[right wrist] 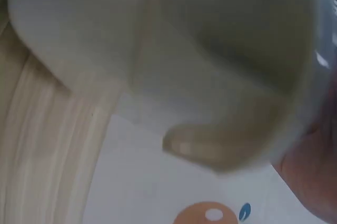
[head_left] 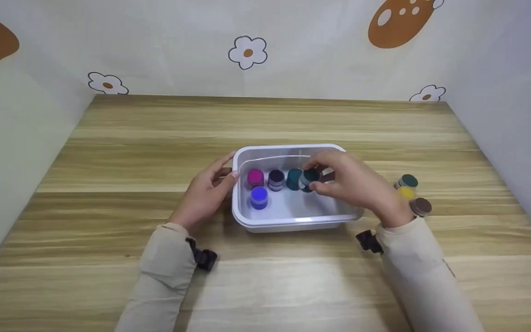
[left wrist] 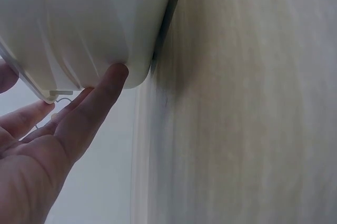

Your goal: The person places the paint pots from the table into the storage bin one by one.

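Observation:
A white plastic box stands on the table with small paint jars inside. My left hand holds its left side, thumb at the rim and fingers against the outer wall; the left wrist view shows those fingers on the wall. Over the box's right half, my right hand pinches a dark teal paint jar between thumb and fingers. Beside that jar is a teal jar. Farther left are a dark purple jar, a magenta jar and, nearer me, a blue jar.
On the table right of the box, partly behind my right wrist, are a dark green jar, a yellow jar and a brown jar. A patterned cloth walls the wooden table at the back and sides.

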Tool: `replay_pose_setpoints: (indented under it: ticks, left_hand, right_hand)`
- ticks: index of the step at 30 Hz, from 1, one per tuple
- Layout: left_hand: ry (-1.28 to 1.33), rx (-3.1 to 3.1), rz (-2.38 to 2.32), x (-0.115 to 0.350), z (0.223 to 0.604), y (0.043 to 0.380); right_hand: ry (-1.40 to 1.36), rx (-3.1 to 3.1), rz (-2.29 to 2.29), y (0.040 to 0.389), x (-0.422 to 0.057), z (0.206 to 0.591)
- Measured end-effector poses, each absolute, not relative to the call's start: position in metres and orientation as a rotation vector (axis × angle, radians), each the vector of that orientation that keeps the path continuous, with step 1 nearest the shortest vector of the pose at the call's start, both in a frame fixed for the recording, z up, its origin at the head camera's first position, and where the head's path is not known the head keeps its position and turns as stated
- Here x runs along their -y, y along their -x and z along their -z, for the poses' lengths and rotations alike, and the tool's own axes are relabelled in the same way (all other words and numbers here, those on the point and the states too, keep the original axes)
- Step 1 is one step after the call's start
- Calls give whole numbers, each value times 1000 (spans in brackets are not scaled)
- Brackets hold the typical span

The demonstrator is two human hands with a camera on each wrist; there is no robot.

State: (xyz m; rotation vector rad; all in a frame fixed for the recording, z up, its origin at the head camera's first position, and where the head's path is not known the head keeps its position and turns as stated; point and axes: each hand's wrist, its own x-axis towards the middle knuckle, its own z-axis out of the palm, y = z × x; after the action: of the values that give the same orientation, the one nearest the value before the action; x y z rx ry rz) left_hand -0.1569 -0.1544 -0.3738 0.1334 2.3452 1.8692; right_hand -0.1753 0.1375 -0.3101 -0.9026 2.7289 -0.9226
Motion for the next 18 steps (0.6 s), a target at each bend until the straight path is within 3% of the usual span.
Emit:
replay_pose_setpoints:
  ticks: [18]
  left_hand:
    - [-129, -2362, -1841, 155, 372, 156]
  right_hand:
    - [1075, -2771, 666, 181, -83, 345]
